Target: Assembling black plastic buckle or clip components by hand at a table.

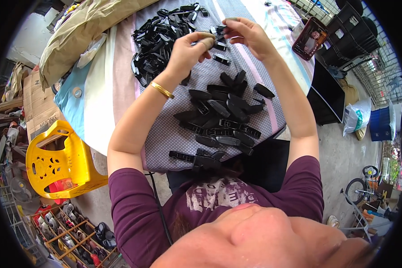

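My left hand point(193, 49), with a gold bangle on its wrist, is pinched closed over the far middle of the table. My right hand point(251, 37) faces it with curled fingers, the fingertips of both hands close together. What lies between the fingertips is small and dark, and I cannot make it out. Just beneath the hands lie a few black plastic clip-like parts point(221, 59). A big heap of small black plastic pieces point(154, 51) spreads beyond my left hand. Nearer my body is a looser pile of larger, elongated black plastic pieces point(219, 108), some with slotted frames.
The table point(126, 76) has a striped, patterned cloth. A phone point(311, 38) stands at its right edge, near black crates point(350, 35). Brown paper point(82, 38) and a tape roll point(77, 92) lie left. A yellow chair point(60, 161) stands left of the table.
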Action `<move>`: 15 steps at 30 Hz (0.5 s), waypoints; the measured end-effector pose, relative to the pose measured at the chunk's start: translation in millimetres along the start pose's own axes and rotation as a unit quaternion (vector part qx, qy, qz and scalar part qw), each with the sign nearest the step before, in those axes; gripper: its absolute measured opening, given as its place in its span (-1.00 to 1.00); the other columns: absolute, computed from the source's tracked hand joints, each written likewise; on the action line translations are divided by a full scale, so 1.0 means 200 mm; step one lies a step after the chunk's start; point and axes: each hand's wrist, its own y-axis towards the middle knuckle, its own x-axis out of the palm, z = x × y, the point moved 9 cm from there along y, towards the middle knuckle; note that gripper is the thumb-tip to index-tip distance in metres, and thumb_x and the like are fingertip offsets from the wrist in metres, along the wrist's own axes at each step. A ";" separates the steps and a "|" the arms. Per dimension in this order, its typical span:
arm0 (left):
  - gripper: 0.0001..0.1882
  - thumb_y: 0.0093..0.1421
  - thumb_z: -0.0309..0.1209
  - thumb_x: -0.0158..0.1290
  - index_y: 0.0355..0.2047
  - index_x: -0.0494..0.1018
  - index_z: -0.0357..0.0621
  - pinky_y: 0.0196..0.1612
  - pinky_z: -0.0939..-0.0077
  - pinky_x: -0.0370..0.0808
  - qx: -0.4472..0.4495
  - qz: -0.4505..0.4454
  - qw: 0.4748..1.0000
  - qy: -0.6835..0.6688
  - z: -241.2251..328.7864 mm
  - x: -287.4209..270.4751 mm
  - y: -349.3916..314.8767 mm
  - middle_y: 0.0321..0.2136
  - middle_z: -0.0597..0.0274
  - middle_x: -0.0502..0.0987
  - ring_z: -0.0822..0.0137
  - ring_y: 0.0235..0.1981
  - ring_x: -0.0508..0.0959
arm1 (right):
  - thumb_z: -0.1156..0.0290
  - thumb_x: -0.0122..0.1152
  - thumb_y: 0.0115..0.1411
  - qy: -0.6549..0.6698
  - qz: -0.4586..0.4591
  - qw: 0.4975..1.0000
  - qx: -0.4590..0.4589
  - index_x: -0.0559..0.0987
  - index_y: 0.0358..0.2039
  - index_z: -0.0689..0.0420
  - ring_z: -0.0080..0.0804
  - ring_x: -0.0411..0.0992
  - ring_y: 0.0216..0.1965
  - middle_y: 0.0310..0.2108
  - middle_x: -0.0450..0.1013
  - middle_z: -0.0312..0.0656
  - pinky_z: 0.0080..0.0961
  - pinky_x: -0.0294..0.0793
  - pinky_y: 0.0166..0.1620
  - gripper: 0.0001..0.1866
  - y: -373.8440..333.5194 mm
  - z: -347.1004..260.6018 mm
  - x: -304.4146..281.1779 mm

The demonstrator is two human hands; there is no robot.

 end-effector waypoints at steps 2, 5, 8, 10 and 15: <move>-0.71 0.13 -0.43 0.04 -0.14 0.42 -0.28 -0.40 0.73 0.45 -0.014 -0.029 0.995 -0.097 0.01 0.01 0.01 -0.32 0.21 0.52 0.41 -0.38 0.56 | 0.35 0.09 0.15 0.055 0.018 0.998 -0.003 0.50 -0.20 0.21 -0.58 0.44 -0.38 -0.39 0.47 -0.25 -0.72 0.42 -0.29 -0.74 -0.03 0.03 0.00; -0.66 0.13 -0.50 0.01 -0.06 0.35 -0.33 -0.19 0.62 0.48 0.022 -0.077 0.989 -0.125 0.04 0.02 0.01 -0.20 0.14 0.48 0.28 -0.16 0.52 | 0.48 0.00 0.18 -0.074 0.072 0.986 -0.134 0.46 -0.16 0.25 -0.55 0.46 -0.32 -0.29 0.46 -0.19 -0.68 0.43 -0.23 -0.77 -0.09 -0.10 0.05; -0.65 0.12 -0.52 0.02 -0.08 0.32 -0.42 -0.20 0.59 0.49 0.022 -0.064 0.990 -0.123 0.05 0.01 0.01 -0.26 0.09 0.49 0.29 -0.24 0.54 | 0.56 0.02 0.15 -0.127 0.074 0.972 -0.183 0.38 -0.06 0.28 -0.54 0.46 -0.26 -0.21 0.43 -0.16 -0.66 0.42 -0.16 -0.68 -0.14 -0.13 0.09; -0.66 0.12 -0.50 0.02 -0.09 0.35 -0.39 -0.27 0.64 0.45 0.024 -0.053 0.992 -0.113 0.03 0.00 0.01 -0.29 0.14 0.50 0.36 -0.31 0.52 | 0.64 0.05 0.10 -0.122 0.059 0.973 -0.185 0.31 0.01 0.29 -0.50 0.44 -0.20 -0.15 0.40 -0.14 -0.62 0.41 -0.08 -0.58 -0.17 -0.15 0.12; -0.69 0.10 -0.47 0.07 -0.13 0.43 -0.30 -0.39 0.77 0.34 0.075 -0.013 0.995 -0.068 0.07 -0.01 0.01 -0.40 0.30 0.52 0.59 -0.46 0.39 | 0.63 0.14 0.04 -0.171 0.051 0.955 -0.238 0.37 -0.05 0.31 -0.44 0.44 -0.17 -0.16 0.41 -0.12 -0.57 0.40 -0.01 -0.59 -0.20 -0.18 0.16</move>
